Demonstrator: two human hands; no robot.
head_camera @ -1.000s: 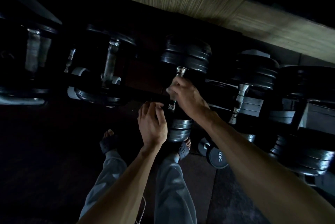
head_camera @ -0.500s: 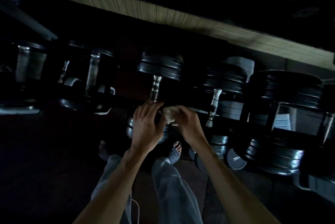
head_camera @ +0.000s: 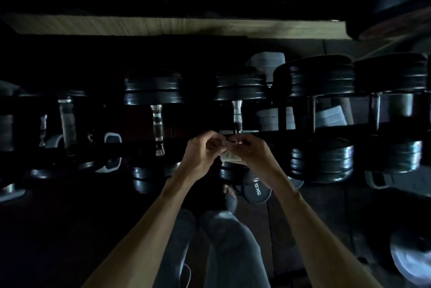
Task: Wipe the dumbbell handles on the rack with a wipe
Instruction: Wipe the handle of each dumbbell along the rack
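A pale crumpled wipe [head_camera: 229, 156] sits between my two hands, just in front of the rack. My left hand [head_camera: 201, 153] and my right hand [head_camera: 251, 152] both pinch it with curled fingers. Straight behind them a chrome dumbbell handle [head_camera: 238, 116] runs away from me to a stack of black plates [head_camera: 240, 88]; its near end is hidden by my fingers. Left of it lies another chrome handle [head_camera: 157, 128]. Neither hand touches a handle.
Several black plate dumbbells fill the rack [head_camera: 289, 135] left and right, with bigger ones [head_camera: 321, 159] at the right. A 5KG dumbbell [head_camera: 257, 191] lies on the floor by my feet. A wooden ledge [head_camera: 163, 25] runs above. The scene is very dark.
My right hand came off the handle it was wiping and met my left hand at the wipe. My view shifted right along the rack, so the dumbbells slid left.
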